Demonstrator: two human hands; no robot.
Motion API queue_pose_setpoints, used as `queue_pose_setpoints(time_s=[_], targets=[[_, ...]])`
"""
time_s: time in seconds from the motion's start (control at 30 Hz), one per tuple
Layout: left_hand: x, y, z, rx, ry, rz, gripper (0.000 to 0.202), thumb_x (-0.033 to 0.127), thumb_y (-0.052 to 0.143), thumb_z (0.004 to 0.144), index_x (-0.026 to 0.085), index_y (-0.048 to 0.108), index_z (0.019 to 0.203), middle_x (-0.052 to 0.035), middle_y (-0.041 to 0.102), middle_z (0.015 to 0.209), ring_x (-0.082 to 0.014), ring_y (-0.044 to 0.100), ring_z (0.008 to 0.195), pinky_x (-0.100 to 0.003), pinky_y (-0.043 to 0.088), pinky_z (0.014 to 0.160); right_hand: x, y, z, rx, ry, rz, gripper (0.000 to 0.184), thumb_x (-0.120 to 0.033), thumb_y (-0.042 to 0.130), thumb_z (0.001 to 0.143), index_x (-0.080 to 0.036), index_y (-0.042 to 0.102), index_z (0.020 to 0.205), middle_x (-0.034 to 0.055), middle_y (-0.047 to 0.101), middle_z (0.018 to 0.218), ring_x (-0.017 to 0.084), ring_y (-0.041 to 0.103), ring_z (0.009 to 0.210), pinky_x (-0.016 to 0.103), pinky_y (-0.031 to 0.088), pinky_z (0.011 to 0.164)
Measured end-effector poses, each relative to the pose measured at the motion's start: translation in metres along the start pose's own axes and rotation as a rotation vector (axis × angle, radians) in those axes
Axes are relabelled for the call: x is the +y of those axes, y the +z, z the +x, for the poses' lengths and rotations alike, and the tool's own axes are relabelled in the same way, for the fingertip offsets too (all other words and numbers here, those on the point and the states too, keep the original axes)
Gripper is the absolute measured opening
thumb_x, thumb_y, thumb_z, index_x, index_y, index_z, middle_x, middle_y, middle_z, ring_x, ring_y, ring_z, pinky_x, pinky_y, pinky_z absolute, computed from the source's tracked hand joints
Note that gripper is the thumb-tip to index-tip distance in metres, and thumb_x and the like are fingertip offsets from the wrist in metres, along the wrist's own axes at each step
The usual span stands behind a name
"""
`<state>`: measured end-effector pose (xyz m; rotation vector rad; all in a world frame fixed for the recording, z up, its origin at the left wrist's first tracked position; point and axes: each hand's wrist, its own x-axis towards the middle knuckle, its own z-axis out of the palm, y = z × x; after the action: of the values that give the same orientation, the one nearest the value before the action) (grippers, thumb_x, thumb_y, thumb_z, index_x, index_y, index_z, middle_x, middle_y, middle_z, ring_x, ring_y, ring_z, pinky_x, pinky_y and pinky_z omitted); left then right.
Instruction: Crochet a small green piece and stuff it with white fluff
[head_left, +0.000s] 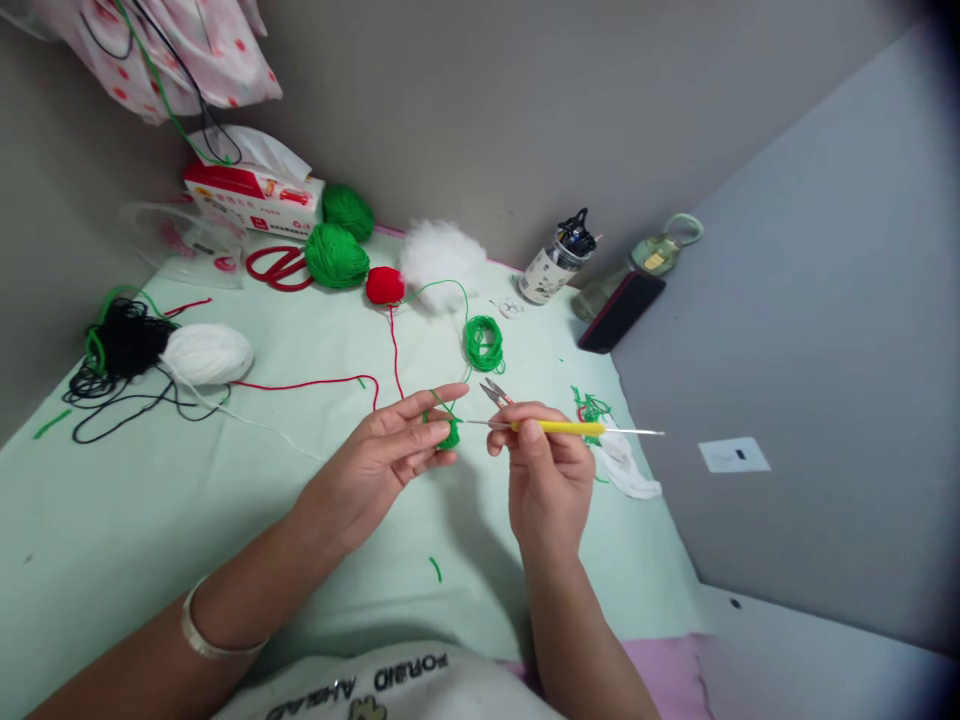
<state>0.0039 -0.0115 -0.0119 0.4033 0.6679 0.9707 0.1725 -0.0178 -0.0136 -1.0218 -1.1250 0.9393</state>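
Between the thumb and fingers of my left hand (397, 435) is a small green crochet piece (450, 436), partly covered by the thumb. Green yarn crosses my raised left index finger and runs back to a loose green coil (484, 344) on the table. A crochet hook with a yellow handle (570, 427) is pinched in my right hand (551, 470). Its thin metal tip points left and reaches close to the green piece; whether it touches a stitch I cannot tell. Small scissors (495, 392) show their blades just behind my right fingers, their handles hidden.
At the back stand green yarn balls (337, 255), a red ball (385, 286), white stuffing (444, 262), red-handled scissors (276, 268) and a tissue box (255, 198). White yarn (208, 353) and black yarn (124, 345) lie left. A pen jar (551, 268), bottle and phone (621, 310) are right.
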Motion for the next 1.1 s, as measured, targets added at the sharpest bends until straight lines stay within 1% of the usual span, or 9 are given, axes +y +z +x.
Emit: queue_pose_setpoints(time_s=[0.1, 0.17, 0.23, 0.3, 0.37, 0.57, 0.83, 0.97, 1.1], targets=[[-0.002, 0.003, -0.003, 0.034, 0.087, 0.101, 0.036, 0.022, 0.084, 0.082, 0.027, 0.081, 0.118, 0.0033, 0.064, 0.081, -0.0093, 0.058, 0.075, -0.022, 0.052, 0.078, -0.002, 0.003, 0.001, -0.014, 0.104, 0.094, 0.018, -0.035, 0.067, 0.096, -0.023, 0.077, 0.086, 0.0017, 0.071, 0.078, 0.013, 0.061, 0.06, 0.029, 0.052, 0.058], [-0.006, 0.009, -0.005, 0.104, 0.196, 0.187, 0.041, 0.022, 0.085, 0.081, 0.031, 0.079, 0.121, 0.0039, 0.065, 0.084, -0.0095, 0.058, 0.079, -0.02, 0.049, 0.079, -0.001, 0.006, -0.002, -0.059, 0.054, 0.022, 0.018, -0.033, 0.064, 0.098, -0.024, 0.078, 0.091, 0.0023, 0.071, 0.08, 0.014, 0.062, 0.062, 0.03, 0.054, 0.058], [-0.01, 0.015, -0.007, 0.128, 0.23, 0.183, 0.045, 0.022, 0.086, 0.081, 0.033, 0.077, 0.125, 0.0034, 0.068, 0.086, -0.0107, 0.06, 0.085, -0.02, 0.048, 0.081, 0.001, 0.008, -0.007, -0.084, -0.157, -0.204, 0.016, -0.025, 0.063, 0.098, -0.027, 0.08, 0.1, 0.0043, 0.074, 0.09, 0.017, 0.068, 0.074, 0.033, 0.058, 0.066], [-0.011, 0.018, -0.006, 0.066, 0.119, 0.083, 0.041, 0.025, 0.084, 0.083, 0.03, 0.078, 0.124, 0.0001, 0.072, 0.093, -0.0135, 0.063, 0.09, -0.024, 0.051, 0.083, 0.003, 0.007, -0.011, -0.055, -0.423, -0.435, 0.025, -0.016, 0.067, 0.094, -0.032, 0.08, 0.107, 0.0052, 0.075, 0.101, 0.02, 0.071, 0.091, 0.037, 0.059, 0.076], [-0.008, 0.017, -0.004, 0.018, -0.005, 0.001, 0.033, 0.027, 0.083, 0.083, 0.025, 0.082, 0.116, -0.0031, 0.073, 0.101, -0.0144, 0.063, 0.089, -0.026, 0.053, 0.081, 0.001, 0.003, -0.01, -0.019, -0.495, -0.47, 0.029, -0.012, 0.066, 0.094, -0.033, 0.08, 0.108, 0.004, 0.075, 0.1, 0.02, 0.07, 0.092, 0.036, 0.058, 0.077], [-0.002, 0.011, -0.004, 0.036, 0.068, 0.145, 0.028, 0.026, 0.084, 0.081, 0.025, 0.083, 0.108, 0.0001, 0.071, 0.089, -0.0122, 0.061, 0.08, -0.025, 0.052, 0.079, -0.01, 0.001, 0.004, -0.033, -0.013, 0.091, 0.016, -0.029, 0.066, 0.098, -0.027, 0.08, 0.091, 0.0002, 0.068, 0.081, 0.011, 0.058, 0.064, 0.026, 0.049, 0.059], [0.012, 0.016, -0.019, 0.068, 0.197, 0.142, 0.011, 0.026, 0.085, 0.078, 0.019, 0.077, 0.079, 0.0054, 0.058, 0.061, -0.0075, 0.044, 0.054, -0.024, 0.051, 0.064, -0.009, 0.015, -0.004, -0.163, 0.13, 0.152, 0.014, -0.036, 0.076, 0.09, -0.025, 0.08, 0.099, 0.0013, 0.07, 0.082, 0.012, 0.061, 0.065, 0.025, 0.051, 0.058], [0.039, 0.001, -0.023, 0.178, 0.309, 0.116, 0.016, 0.018, 0.088, 0.072, 0.017, 0.073, 0.076, 0.0046, 0.064, 0.073, -0.0046, 0.046, 0.055, -0.019, 0.053, 0.061, -0.026, 0.031, -0.011, -0.384, 0.203, 0.092, 0.012, -0.032, 0.076, 0.09, -0.024, 0.078, 0.098, -0.0005, 0.07, 0.077, 0.011, 0.061, 0.065, 0.024, 0.054, 0.062], [0.049, -0.008, -0.027, 0.179, 0.207, 0.072, 0.019, 0.016, 0.087, 0.071, 0.018, 0.068, 0.075, 0.0095, 0.048, 0.052, -0.0043, 0.042, 0.046, -0.015, 0.05, 0.053, -0.048, 0.066, -0.023, -0.737, 0.256, 0.075, 0.012, -0.026, 0.073, 0.091, -0.025, 0.076, 0.103, -0.0024, 0.07, 0.078, 0.012, 0.065, 0.071, 0.026, 0.057, 0.073]])
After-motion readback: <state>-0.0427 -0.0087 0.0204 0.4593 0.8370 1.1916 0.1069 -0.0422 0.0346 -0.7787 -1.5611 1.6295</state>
